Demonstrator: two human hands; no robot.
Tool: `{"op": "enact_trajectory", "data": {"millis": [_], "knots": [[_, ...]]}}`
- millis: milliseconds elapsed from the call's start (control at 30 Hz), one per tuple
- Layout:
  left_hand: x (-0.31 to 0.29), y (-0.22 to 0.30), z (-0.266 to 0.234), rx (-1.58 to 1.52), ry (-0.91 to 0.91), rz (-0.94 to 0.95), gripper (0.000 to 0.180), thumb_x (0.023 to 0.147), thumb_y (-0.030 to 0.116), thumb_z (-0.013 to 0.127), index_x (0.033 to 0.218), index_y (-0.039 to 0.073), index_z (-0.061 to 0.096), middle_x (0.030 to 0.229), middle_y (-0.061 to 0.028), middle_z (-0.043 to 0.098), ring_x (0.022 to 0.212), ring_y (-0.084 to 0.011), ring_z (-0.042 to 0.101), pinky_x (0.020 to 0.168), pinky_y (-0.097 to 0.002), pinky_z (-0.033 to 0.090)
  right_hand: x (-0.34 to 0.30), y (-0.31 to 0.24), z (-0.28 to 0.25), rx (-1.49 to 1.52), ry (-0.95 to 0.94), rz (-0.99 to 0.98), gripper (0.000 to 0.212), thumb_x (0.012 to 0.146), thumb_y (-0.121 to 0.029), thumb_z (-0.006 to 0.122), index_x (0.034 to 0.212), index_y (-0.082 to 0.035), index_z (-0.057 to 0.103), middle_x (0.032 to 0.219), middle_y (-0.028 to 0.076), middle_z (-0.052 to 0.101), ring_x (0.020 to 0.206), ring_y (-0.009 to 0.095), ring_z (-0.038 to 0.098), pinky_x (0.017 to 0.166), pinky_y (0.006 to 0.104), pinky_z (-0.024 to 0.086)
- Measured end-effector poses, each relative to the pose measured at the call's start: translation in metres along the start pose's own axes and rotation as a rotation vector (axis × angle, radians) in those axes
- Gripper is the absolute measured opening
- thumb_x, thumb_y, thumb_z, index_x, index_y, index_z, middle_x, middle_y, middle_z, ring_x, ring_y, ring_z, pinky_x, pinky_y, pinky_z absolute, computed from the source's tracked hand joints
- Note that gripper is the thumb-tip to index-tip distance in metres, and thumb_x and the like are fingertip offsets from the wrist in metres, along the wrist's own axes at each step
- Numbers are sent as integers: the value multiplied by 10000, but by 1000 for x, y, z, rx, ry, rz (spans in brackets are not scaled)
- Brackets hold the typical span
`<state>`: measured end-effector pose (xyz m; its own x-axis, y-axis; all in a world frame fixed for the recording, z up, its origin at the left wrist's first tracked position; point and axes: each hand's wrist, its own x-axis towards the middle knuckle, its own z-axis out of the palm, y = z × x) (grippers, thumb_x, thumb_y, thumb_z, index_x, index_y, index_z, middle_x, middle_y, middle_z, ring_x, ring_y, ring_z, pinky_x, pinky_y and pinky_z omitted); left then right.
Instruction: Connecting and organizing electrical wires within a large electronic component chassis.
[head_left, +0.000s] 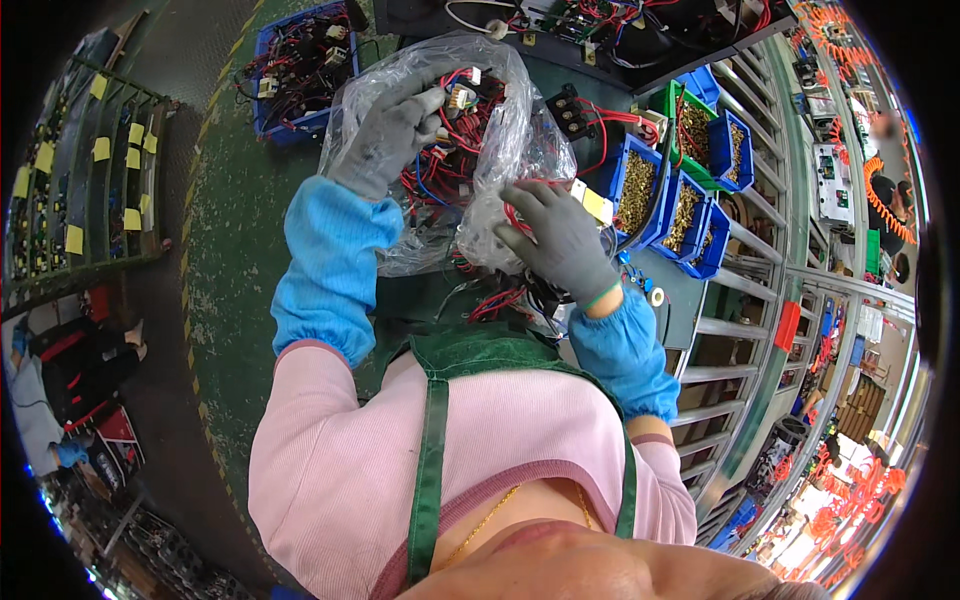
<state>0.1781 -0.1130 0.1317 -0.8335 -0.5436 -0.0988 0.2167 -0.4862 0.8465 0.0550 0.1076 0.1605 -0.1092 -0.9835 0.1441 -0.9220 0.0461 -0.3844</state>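
A large clear plastic bag (515, 150) lies with its mouth wide, full of red, blue and black wire harnesses (455, 145) with white connectors. My left hand (385, 140), in a grey glove, reaches over the bag's left side, its fingers curled beside the connectors; whatever they hold is hidden. On the bag's near right edge, my right hand (560, 235), also gloved in grey, has its thumb and fingers on the crumpled plastic. More red and black wires (497, 303) lie between the bag and my green apron.
Blue bins (718, 245) of brass-coloured small parts and a green bin (672, 105) stand to the right, beside a roller conveyor (735, 328). A blue crate (262, 60) of wired parts is at far left. A black open housing (660, 55) with wiring is at the back.
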Motion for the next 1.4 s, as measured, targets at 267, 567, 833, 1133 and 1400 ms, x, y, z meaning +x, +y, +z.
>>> {"op": "enact_trajectory", "data": {"millis": [267,567,833,1133,1400], "knots": [[-23,14,-6,-257,88,121,351,889,107,558,1225,4,567,832,-32,600,550,-31,363,482,-184,279,48,19,18,-308,-417,427,446,826,-469,612,1090,-109,607,1003,130,653,953,332,607,735,461,513],[-39,7,-18,-192,169,28,324,898,177,545,1156,-7,615,787,9,558,550,-45,337,481,-200,275,34,50,6,-263,-305,374,393,836,-383,613,1117,-108,597,1013,142,636,871,338,636,750,454,506],[-47,11,8,15,198,-1,267,915,189,523,1094,23,631,801,28,560,584,-35,377,508,-186,283,84,-8,18,492,41,45,363,818,-189,680,1150,-74,588,983,155,606,860,308,626,740,383,495],[-84,27,-38,24,400,163,230,915,189,531,1048,25,623,772,-35,613,524,-44,438,456,-177,319,28,52,-10,797,203,342,291,928,-281,608,1031,-10,637,907,45,617,842,153,600,745,287,481],[-82,21,-43,55,450,144,250,925,191,539,1093,34,637,832,-1,646,574,-29,496,491,-174,368,16,33,-23,938,236,371,320,967,-278,553,1120,-7,627,1005,48,648,909,116,601,817,258,474]]}}
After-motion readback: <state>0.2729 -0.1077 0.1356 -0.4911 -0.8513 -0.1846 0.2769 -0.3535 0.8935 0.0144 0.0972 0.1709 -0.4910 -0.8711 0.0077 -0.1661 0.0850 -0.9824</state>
